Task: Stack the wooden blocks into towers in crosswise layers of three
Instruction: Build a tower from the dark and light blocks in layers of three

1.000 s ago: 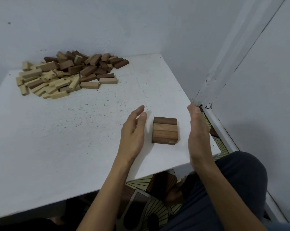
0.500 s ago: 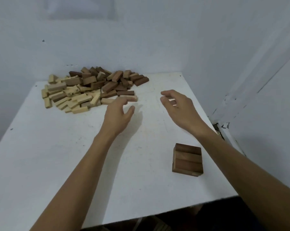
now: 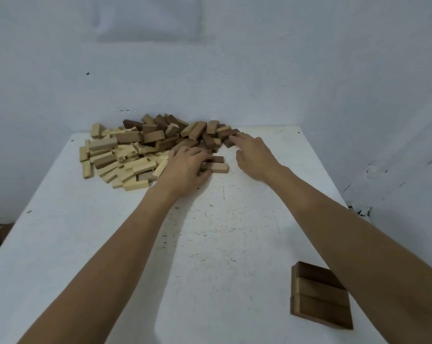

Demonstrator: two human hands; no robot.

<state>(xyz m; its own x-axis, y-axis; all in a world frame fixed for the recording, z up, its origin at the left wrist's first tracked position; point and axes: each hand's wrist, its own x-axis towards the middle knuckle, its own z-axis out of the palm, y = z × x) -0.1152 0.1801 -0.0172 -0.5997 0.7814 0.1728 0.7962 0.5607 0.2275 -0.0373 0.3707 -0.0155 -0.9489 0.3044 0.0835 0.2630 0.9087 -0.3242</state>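
A big pile of blocks (image 3: 140, 150) is seen at the far left of the table (image 3: 210, 256), up against the wall. The left hand (image 3: 187, 170) is laid on the pile's near right edge, w/ its fingers bent round the ends of a pair of blocks (image 3: 218, 167) (one tan, one dark, side by side), so that pair is judged to be held. The right hand (image 3: 254, 155) is spread loose and holds nothing; only its fingertips (image 3: 232, 138) are set on a dark block (image 3: 226, 143) at the pile's right end. One bottom layer (image 3: 319, 301) of three dark blocks is laid, i.e. the tower is hardly begun. That layer is found at the near right, well apart from the pile, so blocks must be carried back toward the body and to the right. Its long sides are run approx. left to right, a bit tilted. The held pair is lined up much the same way, so a quarter turn will prob. be needed before it is set on top. The right arm is nearer: its forearm is passed over the layer's edge, and a bump there could shift it.
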